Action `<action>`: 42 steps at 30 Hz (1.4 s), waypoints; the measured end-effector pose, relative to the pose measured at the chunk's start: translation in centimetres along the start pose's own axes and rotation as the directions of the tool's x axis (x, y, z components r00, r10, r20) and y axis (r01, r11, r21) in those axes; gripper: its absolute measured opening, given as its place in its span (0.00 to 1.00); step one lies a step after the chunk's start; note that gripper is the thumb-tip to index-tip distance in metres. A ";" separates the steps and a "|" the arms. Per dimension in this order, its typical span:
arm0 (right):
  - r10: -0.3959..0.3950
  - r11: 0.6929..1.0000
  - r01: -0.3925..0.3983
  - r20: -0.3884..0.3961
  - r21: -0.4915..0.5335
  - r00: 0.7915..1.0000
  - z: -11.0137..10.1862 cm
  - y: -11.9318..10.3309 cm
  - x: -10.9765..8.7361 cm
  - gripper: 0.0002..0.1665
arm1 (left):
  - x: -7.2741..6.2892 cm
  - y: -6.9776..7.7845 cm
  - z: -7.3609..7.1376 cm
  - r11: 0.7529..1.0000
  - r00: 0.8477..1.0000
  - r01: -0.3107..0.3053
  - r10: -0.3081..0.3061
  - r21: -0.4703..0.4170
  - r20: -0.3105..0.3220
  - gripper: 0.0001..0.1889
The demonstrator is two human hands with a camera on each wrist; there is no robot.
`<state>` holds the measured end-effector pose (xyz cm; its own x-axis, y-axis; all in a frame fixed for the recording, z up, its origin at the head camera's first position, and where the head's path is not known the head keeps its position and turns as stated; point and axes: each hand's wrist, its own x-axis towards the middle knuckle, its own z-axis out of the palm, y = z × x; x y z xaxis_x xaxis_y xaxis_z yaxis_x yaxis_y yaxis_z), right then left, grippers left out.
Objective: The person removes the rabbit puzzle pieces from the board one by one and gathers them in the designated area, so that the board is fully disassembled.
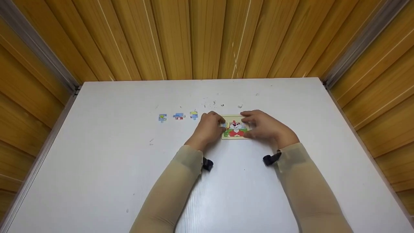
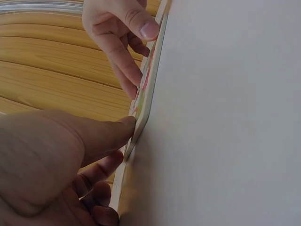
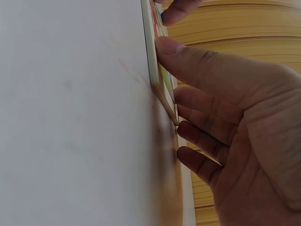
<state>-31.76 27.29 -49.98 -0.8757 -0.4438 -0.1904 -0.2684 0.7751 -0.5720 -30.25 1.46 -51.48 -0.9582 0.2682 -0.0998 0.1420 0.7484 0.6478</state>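
Note:
A small framed jigsaw puzzle [image 1: 236, 131] lies on the white table, its picture a red-and-white cartoon animal on green. At its left edge, my left hand [image 1: 207, 129] holds it with the thumb and bent fingers. From the right, my right hand [image 1: 266, 127] grips it, the thumb low on its face and the fingers near the far corner. In the right wrist view, the right thumb [image 3: 181, 54] presses the puzzle's face near its edge. The left wrist view shows the left thumb [image 2: 106, 136] against a corner of the pale frame [image 2: 153, 82].
Three loose jigsaw pieces lie in a row left of my left hand: a blue-green one [image 1: 162, 117], a blue-red one [image 1: 179, 116] and a blue-yellow one [image 1: 193, 115]. Wood-look panels [image 1: 207, 38] rise behind the table [image 1: 97, 155]. Small dark marks dot its surface.

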 end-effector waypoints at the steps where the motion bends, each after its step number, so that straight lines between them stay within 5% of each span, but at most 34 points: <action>1: -0.002 1.000 0.002 -0.001 -0.003 1.000 0.0 0.0 0.0 0.40 | 0.0 0.0 0.0 1.000 1.000 -0.003 0.003 0.002 0.000 0.16; 18: -0.045 0.997 0.047 0.029 -0.060 0.999 -0.1 -0.4 -0.3 0.29 | 0.0 0.2 -0.1 1.000 1.000 0.008 -0.007 0.015 -0.016 0.14; 42: -0.045 0.998 0.047 0.039 -0.050 0.998 0.1 -0.6 -0.1 0.28 | 0.3 0.1 0.1 1.000 1.000 -0.011 0.011 0.007 -0.020 0.14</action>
<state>-31.42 26.83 -49.73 -0.8464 -0.4955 -0.1951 -0.3292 0.7749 -0.5396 -30.51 1.69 -51.54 -0.9612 0.2646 -0.0776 0.1545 0.7498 0.6434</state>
